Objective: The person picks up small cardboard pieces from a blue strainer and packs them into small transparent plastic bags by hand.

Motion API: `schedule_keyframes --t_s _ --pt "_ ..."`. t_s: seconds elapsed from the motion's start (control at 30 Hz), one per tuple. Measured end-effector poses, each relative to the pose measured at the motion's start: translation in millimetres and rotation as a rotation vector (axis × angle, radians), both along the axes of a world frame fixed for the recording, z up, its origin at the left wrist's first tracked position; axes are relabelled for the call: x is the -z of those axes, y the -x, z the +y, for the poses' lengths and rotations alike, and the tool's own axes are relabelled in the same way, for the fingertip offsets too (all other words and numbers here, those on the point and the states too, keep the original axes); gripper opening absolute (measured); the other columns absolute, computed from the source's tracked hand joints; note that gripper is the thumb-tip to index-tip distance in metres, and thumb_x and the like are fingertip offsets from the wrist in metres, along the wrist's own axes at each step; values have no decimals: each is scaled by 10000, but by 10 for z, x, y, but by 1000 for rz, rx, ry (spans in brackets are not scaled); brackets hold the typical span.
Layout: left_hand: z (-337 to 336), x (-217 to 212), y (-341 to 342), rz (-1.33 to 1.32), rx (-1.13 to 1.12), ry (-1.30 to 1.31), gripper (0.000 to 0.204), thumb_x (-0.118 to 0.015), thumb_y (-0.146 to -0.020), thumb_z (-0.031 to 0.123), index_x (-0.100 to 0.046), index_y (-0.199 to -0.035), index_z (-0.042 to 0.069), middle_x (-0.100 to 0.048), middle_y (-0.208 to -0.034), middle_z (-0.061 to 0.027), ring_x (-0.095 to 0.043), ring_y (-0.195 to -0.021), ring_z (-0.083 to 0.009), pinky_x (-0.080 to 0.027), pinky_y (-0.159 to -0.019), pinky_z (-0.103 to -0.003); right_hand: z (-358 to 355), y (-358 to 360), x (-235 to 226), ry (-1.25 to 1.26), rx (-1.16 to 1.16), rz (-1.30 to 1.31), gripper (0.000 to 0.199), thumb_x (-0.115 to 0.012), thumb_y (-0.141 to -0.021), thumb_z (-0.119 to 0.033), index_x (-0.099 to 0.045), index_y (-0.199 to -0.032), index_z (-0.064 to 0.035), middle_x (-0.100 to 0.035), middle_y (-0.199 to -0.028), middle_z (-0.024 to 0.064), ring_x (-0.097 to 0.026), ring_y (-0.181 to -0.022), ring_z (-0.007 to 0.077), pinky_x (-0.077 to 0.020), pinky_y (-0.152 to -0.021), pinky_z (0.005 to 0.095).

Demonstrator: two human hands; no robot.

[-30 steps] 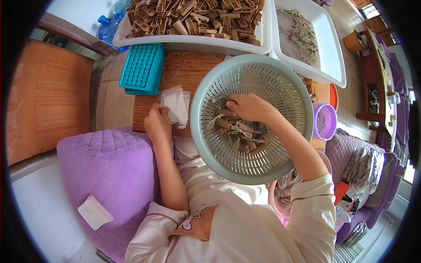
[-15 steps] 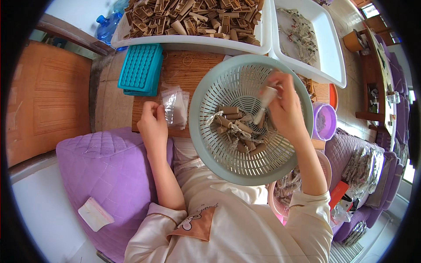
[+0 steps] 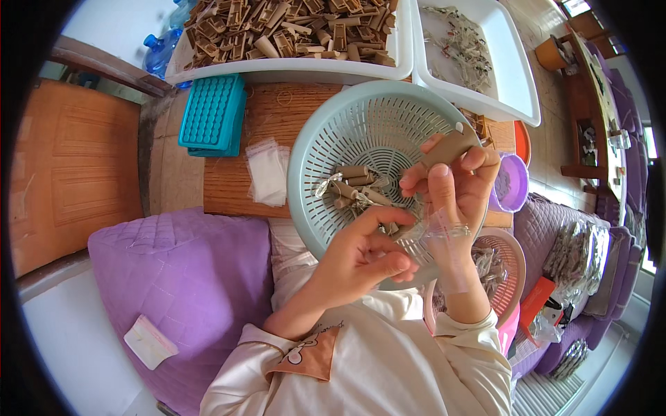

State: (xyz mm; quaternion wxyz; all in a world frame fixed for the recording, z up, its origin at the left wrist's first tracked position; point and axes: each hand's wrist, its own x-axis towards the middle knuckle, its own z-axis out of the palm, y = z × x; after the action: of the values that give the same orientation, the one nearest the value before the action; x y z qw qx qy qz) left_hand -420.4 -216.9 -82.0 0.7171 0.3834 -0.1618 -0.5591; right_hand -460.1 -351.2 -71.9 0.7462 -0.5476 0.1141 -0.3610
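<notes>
My right hand (image 3: 461,173) is closed around a tan cylindrical tube (image 3: 449,148), held tilted above the right side of a grey-green plastic colander (image 3: 305,125). A clear plastic bag (image 3: 452,260) lies against that hand's palm side and wrist. Close to the bag, my left hand (image 3: 364,253) has its fingers curved and apart; whether a fingertip touches the film is hard to see. Inside the colander lie several similar tubes (image 3: 354,172) with silvery film bits. To its left, a stack of small clear bags (image 3: 268,172) rests on the wooden table (image 3: 229,173).
A white tub (image 3: 298,69) heaped with brown pieces stands at the back, beside another white tub (image 3: 517,90) with small wired parts. Teal trays (image 3: 211,114) sit at left. A purple bucket (image 3: 520,182) and pink basket (image 3: 517,267) are at right; a purple cushion (image 3: 180,277) lies left.
My left hand has moved right from the bag stack to beside my right wrist. My right hand has risen from inside the colander with a tube. A clear bag now lies against my right wrist.
</notes>
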Motion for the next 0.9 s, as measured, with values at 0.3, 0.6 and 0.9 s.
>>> schedule_keyframes --t_s 0.3,0.6,0.9 --pt "-48 24 49 -258 -467 157 163 -529 -846 70 -467 -960 -29 -611 -815 -148 -616 -713 -152 -520 -614 -251 78 109 30 -55 49 86 360 -571 -783 3 -271 -956 -97 -509 -971 159 -564 -797 158 -483 -664 258" --pt "22 -46 -54 -924 -343 -236 56 -566 -793 11 -536 -817 -29 -603 -678 -111 -606 -637 -131 -490 -559 -221 -86 384 -240 -279 -189 108 475 -705 -670 -56 -429 -1056 -29 -579 -981 158 -601 -847 188 -492 -732 278" --pt "138 -42 -100 -208 -498 92 103 -549 -832 69 -509 -859 -22 -610 -703 -110 -593 -597 -142 -487 -562 -242 -197 599 -323 -60 -352 393 357 -694 -661 -35 -465 -933 -10 -551 -840 57 -609 -837 169 -476 -744 271"
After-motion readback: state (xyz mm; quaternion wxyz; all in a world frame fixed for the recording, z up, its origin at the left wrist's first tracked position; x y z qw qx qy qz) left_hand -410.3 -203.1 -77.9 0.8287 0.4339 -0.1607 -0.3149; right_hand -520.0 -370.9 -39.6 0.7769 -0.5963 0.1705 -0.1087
